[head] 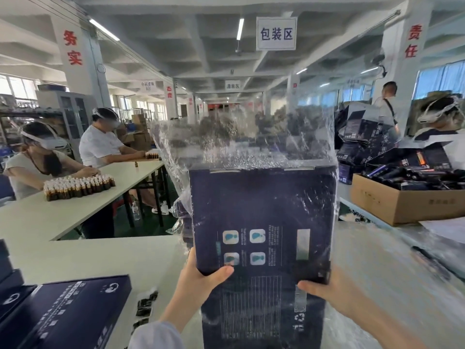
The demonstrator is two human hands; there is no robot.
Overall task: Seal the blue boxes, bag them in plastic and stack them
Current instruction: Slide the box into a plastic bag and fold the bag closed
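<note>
Head view: a tall, dark blue rectangular cardboard box (261,222) is held upright above the white table (100,258), centre frame. Its facing panel carries four small white-framed pictograms, columns of pale text too small to read, and a recycling mark near the lower end. A clear, crinkled plastic bag (241,142) is drawn over the upper end of the box, with loose film standing above its top edge.

The left hand (198,280) grasps the lower left edge, thumb pressed on the printed face. The right hand (324,290) grasps the lower right edge likewise. The fingers behind the box are hidden.

A second dark blue flat box (65,313) lies on the table at lower left. A brown corrugated carton (402,205) stands at right. A white hanging sign (276,33) reads "包装区". The pillars bear red characters "务实" (73,47) and "责任" (412,44).
</note>
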